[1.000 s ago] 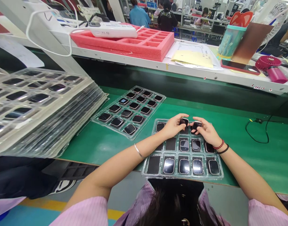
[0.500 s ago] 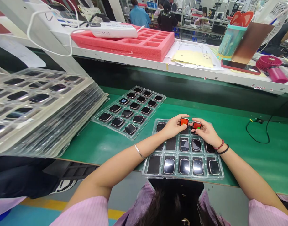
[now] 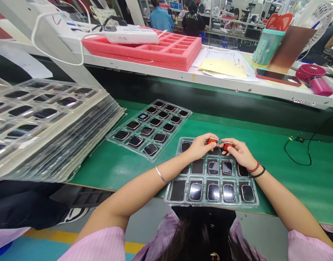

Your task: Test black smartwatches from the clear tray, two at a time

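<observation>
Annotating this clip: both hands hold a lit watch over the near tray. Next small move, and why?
Probably lower the two watches into empty pockets of the near tray. The left hand and right hand each hold a smartwatch body, left watch, right watch, with screens glowing red, directly above the tray's far row, where pockets look vacant.

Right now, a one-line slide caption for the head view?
Left hand and right hand each hold a red-lit watch module above a clear tray.

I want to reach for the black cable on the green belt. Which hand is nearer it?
Right. The right hand is between the black cable and the left hand, which lies farther left over the tray.
</observation>
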